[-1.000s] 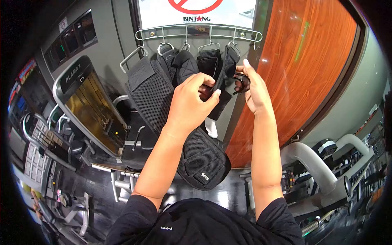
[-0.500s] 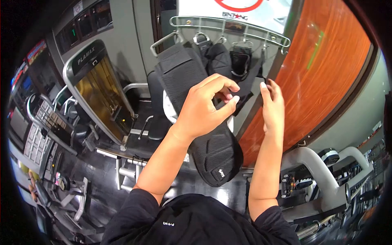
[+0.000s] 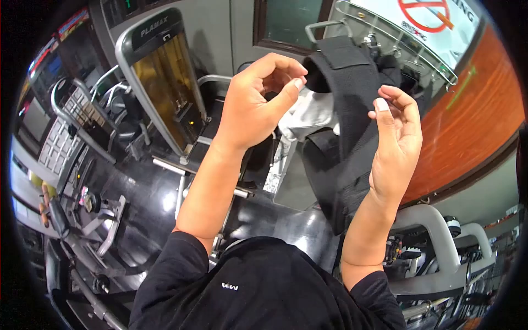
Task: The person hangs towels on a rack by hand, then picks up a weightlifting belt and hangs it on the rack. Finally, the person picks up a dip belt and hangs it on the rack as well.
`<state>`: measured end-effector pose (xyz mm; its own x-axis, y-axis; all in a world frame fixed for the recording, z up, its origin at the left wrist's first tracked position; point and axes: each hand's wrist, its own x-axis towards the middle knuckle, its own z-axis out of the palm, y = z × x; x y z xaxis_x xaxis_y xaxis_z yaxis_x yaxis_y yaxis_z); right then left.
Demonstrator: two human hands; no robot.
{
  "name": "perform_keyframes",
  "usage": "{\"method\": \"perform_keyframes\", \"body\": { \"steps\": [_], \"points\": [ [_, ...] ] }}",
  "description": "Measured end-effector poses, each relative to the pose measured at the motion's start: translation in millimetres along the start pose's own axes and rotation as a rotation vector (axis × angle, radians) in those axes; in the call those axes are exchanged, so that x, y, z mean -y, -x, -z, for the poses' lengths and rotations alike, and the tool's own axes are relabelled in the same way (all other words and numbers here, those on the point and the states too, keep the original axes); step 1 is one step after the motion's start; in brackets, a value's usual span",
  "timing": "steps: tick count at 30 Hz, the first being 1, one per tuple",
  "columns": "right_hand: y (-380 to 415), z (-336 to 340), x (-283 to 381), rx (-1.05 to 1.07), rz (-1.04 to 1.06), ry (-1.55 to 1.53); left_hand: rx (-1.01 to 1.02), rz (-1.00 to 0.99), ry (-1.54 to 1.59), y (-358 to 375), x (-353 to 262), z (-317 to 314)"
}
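A wide black padded belt (image 3: 355,88) hangs from a metal handle on the wall rack (image 3: 401,33), its lower part running down behind my right forearm. To the left of the belt is my left hand (image 3: 256,102), fingers curled and thumb tip a little apart from the fingertips, with nothing visible between them. My right hand (image 3: 397,140) is raised in front of the belt's right side, thumb up and fingers loosely bent, nothing visible in it. A white cloth-like item (image 3: 316,113) shows behind the belt, between my hands.
A tall PLAMAX weight machine (image 3: 159,82) stands at the left, with more gym equipment beyond it. An orange-brown wooden panel (image 3: 473,132) is at the right. Grey machine frames (image 3: 434,236) stand at the lower right. Above the rack hangs a no-smoking sign (image 3: 426,16).
The view has turned left, so the rack and belt appear further right. My hands are wider apart, and the left one no longer overlaps the belt. The belt's rounded lower end is out of sight.
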<state>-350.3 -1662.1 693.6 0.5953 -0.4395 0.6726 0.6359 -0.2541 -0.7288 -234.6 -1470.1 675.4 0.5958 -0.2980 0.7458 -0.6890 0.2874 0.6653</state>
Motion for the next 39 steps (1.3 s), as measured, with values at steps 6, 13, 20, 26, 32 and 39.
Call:
{"method": "perform_keyframes", "body": {
  "steps": [6,13,20,26,32,39],
  "points": [
    [34.7,-80.5,-29.4,0.142,-0.032,-0.156,-0.099,0.087,-0.102,35.6,15.1,80.1],
    [73.7,-154.8,-93.7,0.270,-0.227,-0.237,-0.154,0.279,-0.168,96.1,52.9,162.9],
    [120.1,-196.9,-163.3,0.350,-0.346,-0.253,-0.146,0.402,-0.133,155.4,107.6,214.8],
    [175.9,-207.6,-249.0,0.473,-0.504,-0.150,-0.071,0.545,-0.207,207.9,166.1,234.3],
    [235.7,-196.2,-325.3,0.704,-0.533,0.195,0.179,0.590,-0.407,270.0,239.0,240.5],
    [274.6,-179.9,-366.8,1.002,-0.394,0.376,0.581,0.573,-0.684,314.3,281.6,246.0]
  ]
}}
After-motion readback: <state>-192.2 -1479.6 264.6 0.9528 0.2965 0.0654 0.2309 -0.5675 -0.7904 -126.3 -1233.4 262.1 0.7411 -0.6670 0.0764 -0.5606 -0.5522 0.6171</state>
